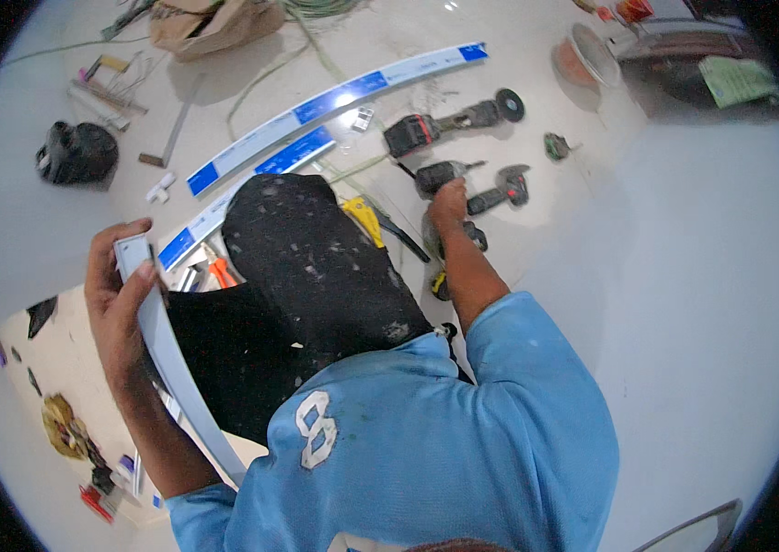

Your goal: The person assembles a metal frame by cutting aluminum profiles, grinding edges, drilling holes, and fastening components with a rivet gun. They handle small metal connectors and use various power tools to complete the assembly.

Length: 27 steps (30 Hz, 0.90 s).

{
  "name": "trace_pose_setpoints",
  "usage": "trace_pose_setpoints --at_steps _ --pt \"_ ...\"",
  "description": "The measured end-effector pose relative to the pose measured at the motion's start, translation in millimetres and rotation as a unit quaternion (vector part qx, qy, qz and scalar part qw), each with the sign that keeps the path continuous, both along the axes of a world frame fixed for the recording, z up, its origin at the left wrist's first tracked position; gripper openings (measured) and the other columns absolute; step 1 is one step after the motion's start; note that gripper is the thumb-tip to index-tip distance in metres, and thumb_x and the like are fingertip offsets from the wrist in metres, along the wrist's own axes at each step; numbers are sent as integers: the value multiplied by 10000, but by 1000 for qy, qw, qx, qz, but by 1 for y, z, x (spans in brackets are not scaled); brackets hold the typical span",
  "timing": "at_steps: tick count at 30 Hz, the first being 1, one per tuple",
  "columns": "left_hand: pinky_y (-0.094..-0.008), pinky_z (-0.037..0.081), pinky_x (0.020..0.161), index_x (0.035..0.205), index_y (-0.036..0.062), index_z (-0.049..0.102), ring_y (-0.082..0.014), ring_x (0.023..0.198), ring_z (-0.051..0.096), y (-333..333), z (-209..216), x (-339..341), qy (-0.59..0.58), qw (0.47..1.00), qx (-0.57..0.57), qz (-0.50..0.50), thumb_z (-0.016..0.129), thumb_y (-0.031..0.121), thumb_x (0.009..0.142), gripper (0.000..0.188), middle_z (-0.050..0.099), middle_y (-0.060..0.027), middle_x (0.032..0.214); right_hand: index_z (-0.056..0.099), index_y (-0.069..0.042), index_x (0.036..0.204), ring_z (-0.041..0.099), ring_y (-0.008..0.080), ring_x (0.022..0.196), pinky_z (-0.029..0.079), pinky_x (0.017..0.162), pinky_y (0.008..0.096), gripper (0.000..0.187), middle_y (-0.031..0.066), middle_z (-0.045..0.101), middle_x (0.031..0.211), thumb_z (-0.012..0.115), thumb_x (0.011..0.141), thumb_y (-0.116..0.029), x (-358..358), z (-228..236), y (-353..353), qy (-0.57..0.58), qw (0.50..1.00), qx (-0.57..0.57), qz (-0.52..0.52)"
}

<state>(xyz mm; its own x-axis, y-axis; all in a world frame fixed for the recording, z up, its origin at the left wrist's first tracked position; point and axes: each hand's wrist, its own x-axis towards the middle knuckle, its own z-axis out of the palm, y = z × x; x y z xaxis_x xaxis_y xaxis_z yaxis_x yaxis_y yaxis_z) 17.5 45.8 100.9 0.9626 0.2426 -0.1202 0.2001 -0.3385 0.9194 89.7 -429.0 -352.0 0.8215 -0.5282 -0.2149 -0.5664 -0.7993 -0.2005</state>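
My left hand (118, 299) is closed round the end of a long white channel strip (168, 354), thumb on its face. The strip runs back beside my left leg toward my body. On the floor right of my legs, my right hand (447, 207) is closed at the grip of a dark cordless drill (439, 175), its bit pointing right; the fingers are partly hidden. Close by lie another dark cordless tool (500, 190) and a cordless angle grinder (454, 124) with a black disc. A yellow-handled tool (363, 221) sits beside my knee.
Two long strips with blue and white film, a far one (343, 95) and a nearer one (293, 152), lie ahead. A metal square (173, 129), a black bundle (76, 152), a sack (214, 28) and a bucket (584, 57) stand around. Orange-handled pliers (221, 270) lie by my leg.
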Motion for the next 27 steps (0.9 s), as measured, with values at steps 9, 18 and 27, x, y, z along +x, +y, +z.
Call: trace_pose_setpoints --at_steps 9,18,27 --pt "-336 465 880 1244 107 724 -180 1017 602 -2 6 -4 9 999 35 20 814 273 786 495 707 -76 1165 576 68 1234 741 462 990 605 845 516 441 271 748 1104 780 889 -116 -21 134 -19 -191 967 155 68" --pt "-367 467 1014 1220 111 700 -200 1099 619 -25 12 12 22 998 53 -34 774 201 837 400 677 -70 1165 624 82 1348 703 192 738 562 595 316 484 287 734 1290 748 880 74 -22 372 26 -208 756 612 98" --pt "-425 450 1140 1247 81 701 -253 1283 611 -9 9 4 -24 992 122 -33 813 200 858 422 680 -107 1283 681 73 1238 753 235 808 623 717 370 406 216 750 1071 814 855 51 -40 439 87 -205 682 662 235"
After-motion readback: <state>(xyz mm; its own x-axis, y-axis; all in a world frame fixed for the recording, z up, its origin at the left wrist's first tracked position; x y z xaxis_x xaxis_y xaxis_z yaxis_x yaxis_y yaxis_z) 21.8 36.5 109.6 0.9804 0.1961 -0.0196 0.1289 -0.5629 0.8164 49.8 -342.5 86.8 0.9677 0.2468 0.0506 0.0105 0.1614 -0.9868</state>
